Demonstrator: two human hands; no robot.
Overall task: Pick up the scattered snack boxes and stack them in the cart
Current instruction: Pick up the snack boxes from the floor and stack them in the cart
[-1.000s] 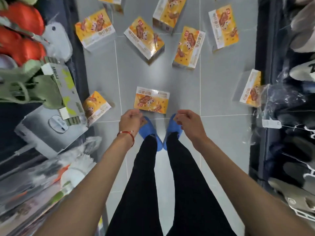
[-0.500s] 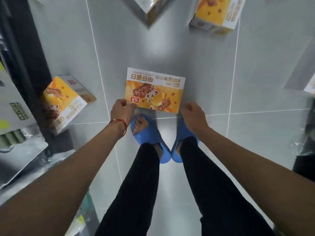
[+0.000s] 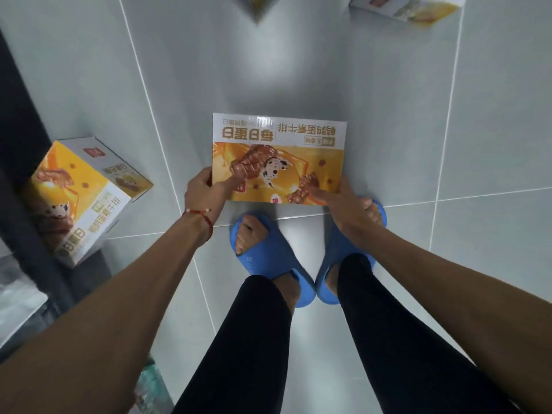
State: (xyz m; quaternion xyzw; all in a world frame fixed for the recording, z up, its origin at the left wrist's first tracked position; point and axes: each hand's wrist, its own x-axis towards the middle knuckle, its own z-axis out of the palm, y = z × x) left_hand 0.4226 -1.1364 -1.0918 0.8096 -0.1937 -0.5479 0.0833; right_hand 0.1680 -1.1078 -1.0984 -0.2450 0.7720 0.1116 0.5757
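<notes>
The left grip (image 3: 203, 195) and right grip (image 3: 349, 210) clasp near corners of a yellow-and-white cardboard snack box (image 3: 279, 156) at twelve o'clock, long axis nine-to-three.

A pale grey tiled floor (image 3: 298, 55) is spreading across the view. A left blue slipper (image 3: 268, 264) and a right blue slipper (image 3: 343, 255) are standing on it, almost touching at the heels. Black trousers (image 3: 248, 339) are covering both legs. A dark shelf base (image 3: 18, 138) is running along the left edge, with blurred packets (image 3: 18, 303) lying below it.
</notes>
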